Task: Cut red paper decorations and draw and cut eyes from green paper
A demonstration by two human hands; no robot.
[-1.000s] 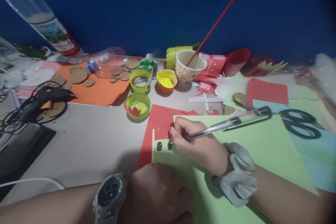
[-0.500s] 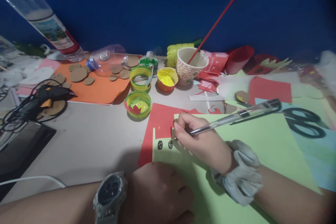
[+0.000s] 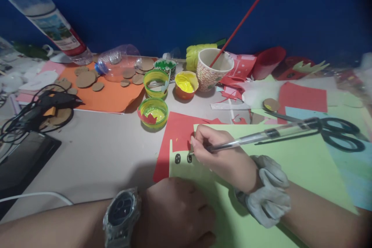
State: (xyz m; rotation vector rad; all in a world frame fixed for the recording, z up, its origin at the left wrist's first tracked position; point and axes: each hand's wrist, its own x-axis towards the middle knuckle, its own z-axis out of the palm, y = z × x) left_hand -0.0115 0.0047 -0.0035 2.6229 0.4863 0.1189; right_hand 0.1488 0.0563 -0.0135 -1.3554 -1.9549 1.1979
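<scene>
In my right hand is a clear-barrelled pen, its tip at the right one of two small black ovals. These ovals are drawn on a light green sheet, near its left edge. Beneath that corner lies a red sheet. My left hand, with a watch on the wrist, rests on the lower left of the green sheet. Its fingers are curled under, and nothing shows in them. A grey scrunchie circles my right wrist.
Behind the sheets stand a paper cup with a red stick, a yellow paint pot and green-yellow bowls. Black-handled scissors lie to the right. A glue gun, cardboard discs and bottles are left.
The pen's back end has tilted lower and to the right, while its tip stays at the right oval. That oval looks darker. My left hand is nearly still; the view has shifted slightly.
</scene>
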